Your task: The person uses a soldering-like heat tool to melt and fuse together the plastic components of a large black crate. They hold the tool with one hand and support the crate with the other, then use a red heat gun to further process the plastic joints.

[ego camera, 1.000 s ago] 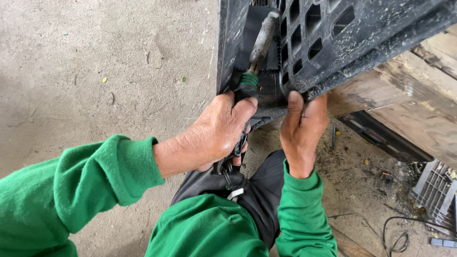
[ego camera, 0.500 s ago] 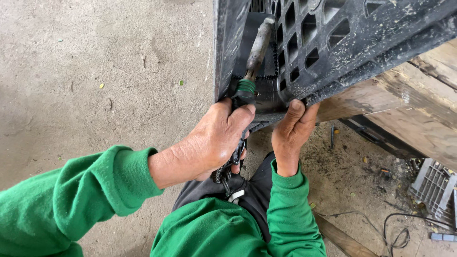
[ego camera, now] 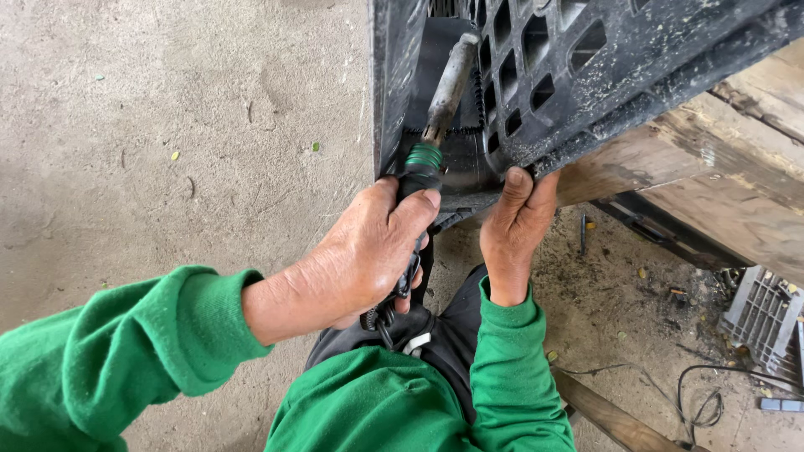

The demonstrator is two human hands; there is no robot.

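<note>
I'm seeing the left hand [ego camera: 368, 251] gripping a soldering iron [ego camera: 435, 125], its long axis pointing up-right into the black plastic crate [ego camera: 586, 75]; the right hand [ego camera: 515, 226] is clasping the crate's edge

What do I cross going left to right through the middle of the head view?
Bare concrete floor → left hand gripping the soldering-iron-like tool → right hand on the black plastic crate → wooden beam → small grey grille.
</note>
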